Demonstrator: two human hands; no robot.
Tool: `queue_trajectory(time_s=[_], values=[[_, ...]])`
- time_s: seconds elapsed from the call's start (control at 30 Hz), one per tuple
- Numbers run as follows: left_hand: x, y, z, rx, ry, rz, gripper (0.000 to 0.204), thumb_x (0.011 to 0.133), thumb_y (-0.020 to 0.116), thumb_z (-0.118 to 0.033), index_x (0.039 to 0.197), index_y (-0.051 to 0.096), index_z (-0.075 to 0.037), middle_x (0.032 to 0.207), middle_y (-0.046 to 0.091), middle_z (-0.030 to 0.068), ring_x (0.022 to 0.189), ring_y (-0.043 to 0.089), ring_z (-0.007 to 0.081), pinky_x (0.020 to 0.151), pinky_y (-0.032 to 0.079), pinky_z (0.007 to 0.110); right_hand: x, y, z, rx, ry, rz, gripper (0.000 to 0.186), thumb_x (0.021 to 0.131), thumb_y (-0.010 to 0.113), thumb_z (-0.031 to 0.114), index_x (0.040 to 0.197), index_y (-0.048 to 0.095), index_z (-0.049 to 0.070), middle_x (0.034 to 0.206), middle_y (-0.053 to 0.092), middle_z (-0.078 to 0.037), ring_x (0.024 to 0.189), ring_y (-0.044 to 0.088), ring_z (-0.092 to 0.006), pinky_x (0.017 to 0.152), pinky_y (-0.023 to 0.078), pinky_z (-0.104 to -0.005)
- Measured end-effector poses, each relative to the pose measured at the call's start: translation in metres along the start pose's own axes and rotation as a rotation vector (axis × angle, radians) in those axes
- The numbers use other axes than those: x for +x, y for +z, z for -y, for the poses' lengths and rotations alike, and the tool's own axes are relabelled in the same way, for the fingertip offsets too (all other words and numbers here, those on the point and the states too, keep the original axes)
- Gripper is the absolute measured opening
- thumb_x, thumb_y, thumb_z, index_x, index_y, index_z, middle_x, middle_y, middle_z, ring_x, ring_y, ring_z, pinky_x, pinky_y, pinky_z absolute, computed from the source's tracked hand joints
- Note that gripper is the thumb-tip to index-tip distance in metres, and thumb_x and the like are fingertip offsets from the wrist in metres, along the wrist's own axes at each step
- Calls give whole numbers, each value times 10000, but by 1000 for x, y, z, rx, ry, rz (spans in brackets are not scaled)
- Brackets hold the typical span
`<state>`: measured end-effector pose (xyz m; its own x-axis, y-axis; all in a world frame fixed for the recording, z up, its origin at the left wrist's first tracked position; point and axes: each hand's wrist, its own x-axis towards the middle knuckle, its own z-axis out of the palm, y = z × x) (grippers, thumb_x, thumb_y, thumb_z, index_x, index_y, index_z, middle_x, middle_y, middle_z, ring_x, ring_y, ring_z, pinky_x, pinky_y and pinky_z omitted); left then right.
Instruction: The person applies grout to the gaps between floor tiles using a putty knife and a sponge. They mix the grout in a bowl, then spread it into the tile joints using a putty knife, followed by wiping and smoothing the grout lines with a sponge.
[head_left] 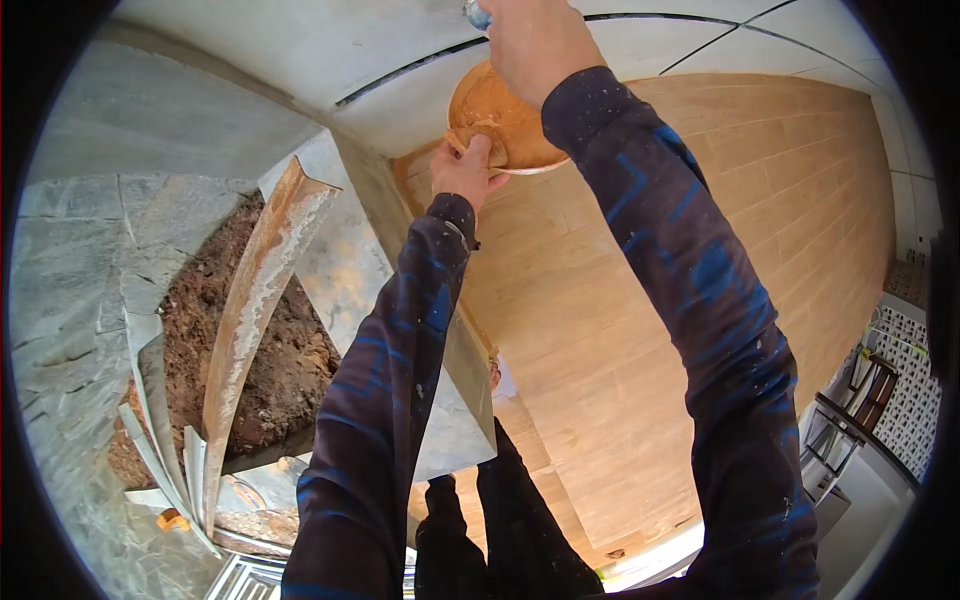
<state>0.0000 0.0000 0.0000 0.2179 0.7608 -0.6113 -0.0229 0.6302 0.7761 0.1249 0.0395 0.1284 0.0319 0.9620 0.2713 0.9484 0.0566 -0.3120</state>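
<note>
Near the top middle is a round bowl [525, 135] with an orange-brown paste or liquid in it and a pale rim. My left hand [464, 172] is closed at its near left rim, the fingers bent over the edge. Beside those fingers a tan patch or piece [488, 146] shows inside the bowl; what it is, I cannot make out. Above the bowl, my right hand [540, 50] is a fist around a tool with a rounded blue and silver end [477, 14]. The rest of that tool lies hidden behind the hand or beyond the picture.
A low grey wall [375, 210] borders a bed of brown soil [285, 350] at left. Across the bed leans a long rusty, whitish-stained strip [245, 330]; thinner strips [160, 450] lie beside it. Wood-look tiles [640, 290] cover the floor. A dark metal frame [835, 445] stands at far right.
</note>
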Motion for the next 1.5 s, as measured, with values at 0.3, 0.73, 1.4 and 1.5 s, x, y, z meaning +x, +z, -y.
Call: queue_trajectory(time_s=[0.3, 0.73, 1.4, 1.5], values=[[80, -45, 57, -643, -72, 301, 314, 1024, 500, -176, 1251, 612, 9, 1250, 691, 157, 1048, 693, 310, 953, 584, 464, 6, 3, 72, 52, 469, -68, 161, 907, 651, 55, 997, 780, 16, 1063, 742, -182, 985, 755, -339, 817, 628, -395], [8, -2, -9, -58, 69, 74, 304, 990, 630, -248, 1206, 581, -39, 1081, 670, 57, 887, 688, 179, 748, 644, 342, 5, -9, 8, 43, 174, -133, 125, 882, 647, 44, 941, 755, 25, 964, 757, -215, 916, 750, -402, 808, 622, -446], [56, -91, 27, -273, 37, 610, 482, 1093, 442, -369, 1505, 397, -122, 1534, 451, 77, 1403, 444, 313, 1151, 408, 573, -139, 11, 106, 523, 470, -465, 613, 813, 632, -65, 1404, 492, 19, 1395, 483, -205, 1187, 555, -398, 957, 504, -468], [-3, -40, 33, 91, 60, 241, 375, 1038, 568, -272, 1349, 532, -65, 1354, 632, 69, 1182, 665, 283, 973, 596, 472, -311, 4, 121, 773, 698, -450, 505, 888, 607, -29, 1380, 510, 31, 1324, 545, -183, 1170, 591, -395, 976, 503, -453]])
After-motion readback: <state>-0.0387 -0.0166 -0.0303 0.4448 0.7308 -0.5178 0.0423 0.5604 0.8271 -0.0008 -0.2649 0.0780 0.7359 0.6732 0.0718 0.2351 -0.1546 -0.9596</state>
